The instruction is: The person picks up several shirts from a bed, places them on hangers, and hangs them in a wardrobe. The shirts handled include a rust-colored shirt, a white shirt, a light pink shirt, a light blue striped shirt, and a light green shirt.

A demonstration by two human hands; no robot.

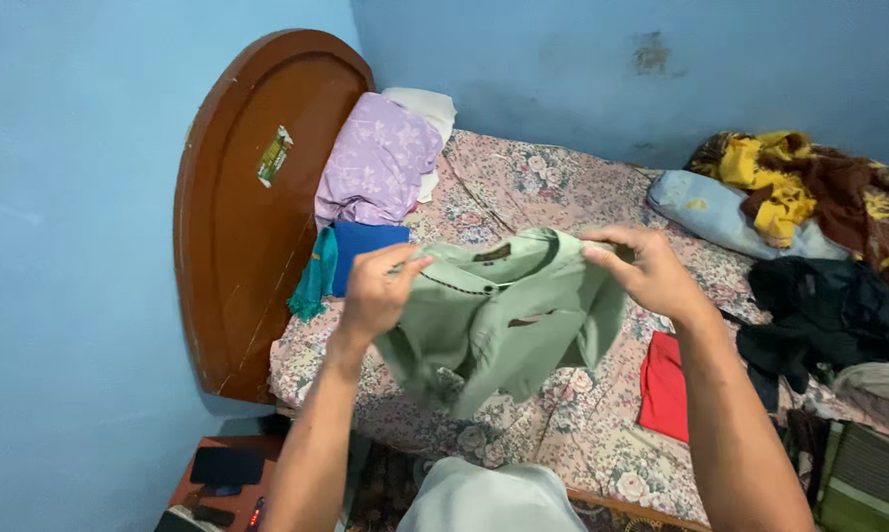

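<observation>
Left hand (375,291) and right hand (641,268) are pinching the green shirt (503,315) aloft — a loosening pinch risks dropping it onto the bed (562,433).

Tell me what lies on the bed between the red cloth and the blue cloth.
In the head view, the green shirt, held up by both hands, hangs between the red cloth and blue cloth.

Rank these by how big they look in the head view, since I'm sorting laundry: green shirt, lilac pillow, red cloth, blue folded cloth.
1. Green shirt, though it is held nearest the camera.
2. Lilac pillow.
3. Red cloth.
4. Blue folded cloth, partly hidden, so unsure against the red.
</observation>
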